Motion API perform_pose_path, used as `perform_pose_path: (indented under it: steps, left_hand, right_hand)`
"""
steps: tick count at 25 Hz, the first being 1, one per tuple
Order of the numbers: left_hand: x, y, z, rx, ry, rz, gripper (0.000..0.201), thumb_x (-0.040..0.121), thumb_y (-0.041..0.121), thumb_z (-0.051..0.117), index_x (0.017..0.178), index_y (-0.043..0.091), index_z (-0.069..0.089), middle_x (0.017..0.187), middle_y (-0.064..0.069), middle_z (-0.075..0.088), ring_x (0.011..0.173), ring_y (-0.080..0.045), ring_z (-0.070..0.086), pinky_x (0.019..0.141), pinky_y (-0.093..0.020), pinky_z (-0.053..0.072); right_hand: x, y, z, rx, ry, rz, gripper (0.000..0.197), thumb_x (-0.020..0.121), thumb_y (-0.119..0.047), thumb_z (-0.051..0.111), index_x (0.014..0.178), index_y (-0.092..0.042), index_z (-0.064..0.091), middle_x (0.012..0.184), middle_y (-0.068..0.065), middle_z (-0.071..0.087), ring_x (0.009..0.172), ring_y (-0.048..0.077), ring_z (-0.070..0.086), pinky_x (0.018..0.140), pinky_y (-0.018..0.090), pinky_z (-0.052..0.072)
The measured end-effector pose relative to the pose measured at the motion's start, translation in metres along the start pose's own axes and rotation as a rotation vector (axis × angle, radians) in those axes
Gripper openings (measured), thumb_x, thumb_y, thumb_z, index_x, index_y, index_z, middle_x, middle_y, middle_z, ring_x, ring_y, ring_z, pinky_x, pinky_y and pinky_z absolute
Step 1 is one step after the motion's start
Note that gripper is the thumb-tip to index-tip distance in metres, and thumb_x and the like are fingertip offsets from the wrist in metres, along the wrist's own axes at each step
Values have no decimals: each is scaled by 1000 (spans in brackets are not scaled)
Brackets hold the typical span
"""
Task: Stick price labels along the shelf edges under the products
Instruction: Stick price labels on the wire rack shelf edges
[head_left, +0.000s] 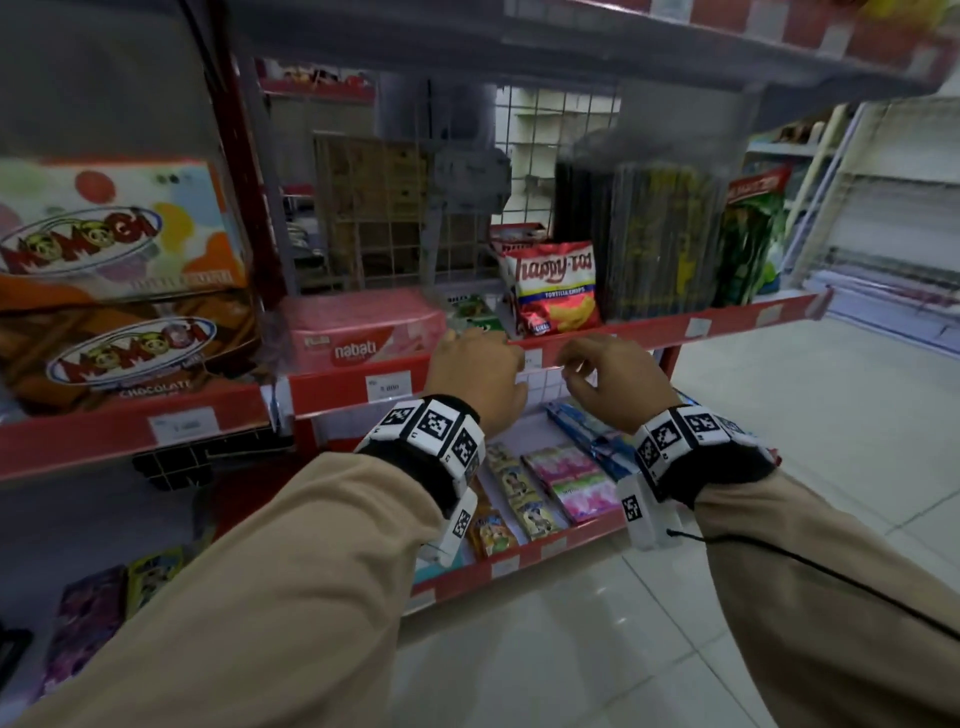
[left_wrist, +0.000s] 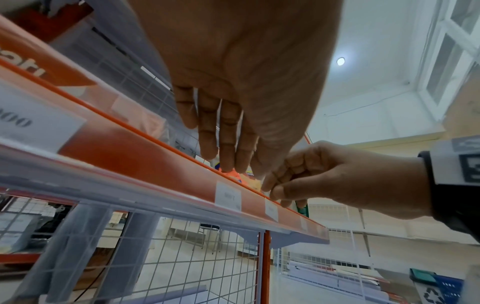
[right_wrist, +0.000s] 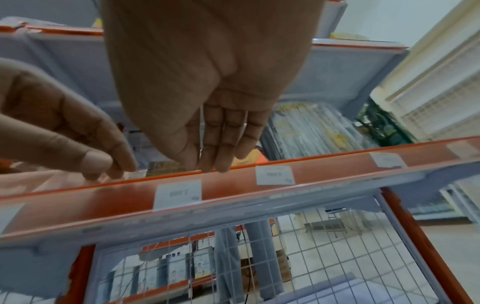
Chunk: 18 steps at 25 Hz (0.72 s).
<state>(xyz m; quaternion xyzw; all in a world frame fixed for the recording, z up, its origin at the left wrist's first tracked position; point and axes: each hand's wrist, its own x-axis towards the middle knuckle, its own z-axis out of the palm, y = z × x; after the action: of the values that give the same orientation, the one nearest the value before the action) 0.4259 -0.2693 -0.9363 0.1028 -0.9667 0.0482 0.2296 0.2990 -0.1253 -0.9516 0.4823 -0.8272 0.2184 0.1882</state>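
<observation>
Head view: left hand (head_left: 475, 371) and right hand (head_left: 613, 371) hover side by side at the red shelf edge (head_left: 649, 335), below a chip bag (head_left: 558, 288). Left wrist view: left fingers (left_wrist: 226, 133) extended, holding nothing. Right wrist view: right fingers (right_wrist: 221, 135) extended; price label (right_wrist: 178, 194) just below them on the edge

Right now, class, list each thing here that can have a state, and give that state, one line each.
left hand: at the shelf edge, fingers straight.
right hand: fingertips pinched together at the shelf edge.
price labels: stuck on the edge strip.
Happy Tos bag: upright.
Nabati pack: lying flat.
</observation>
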Motion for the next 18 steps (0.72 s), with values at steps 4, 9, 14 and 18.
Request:
perform_pose_path:
  steps: [4,9,14,18]
  left_hand:
    - [4,8,14,3,14,-11,34,91,40,51,118,22,62,118,-2,58,115,-25,48,98,-41,33]
    - [14,17,41,107,130,-111,37,86,39,56,119,23,53,122,-1,48,115,-24,39,94,-38,32]
    - [35,31,60,135,213,-229,26,84,32,59,107,23,52,110,2,54,103,-22,46,85,-35,31]
    - [33,38,70,188,310,-246,29,78,36,60,102,19,57,99,0,57,92,-25,49,79,-37,33]
  right_hand:
    - [-7,21,4,41,111,57,13,85,-14,61,97,-14,67,90,4,64,83,21,59,70,31,46]
    - [4,59,20,20,177,1,18,85,-15,64,102,-11,66,104,10,62,102,31,52,82,38,45]
    - [23,66,46,2,323,-309,20,85,-24,65,100,-11,67,96,10,59,86,30,53,71,38,45]
    - [24,76,64,-2,398,-385,28,90,-31,60,110,-12,65,104,9,61,87,31,53,69,40,44]
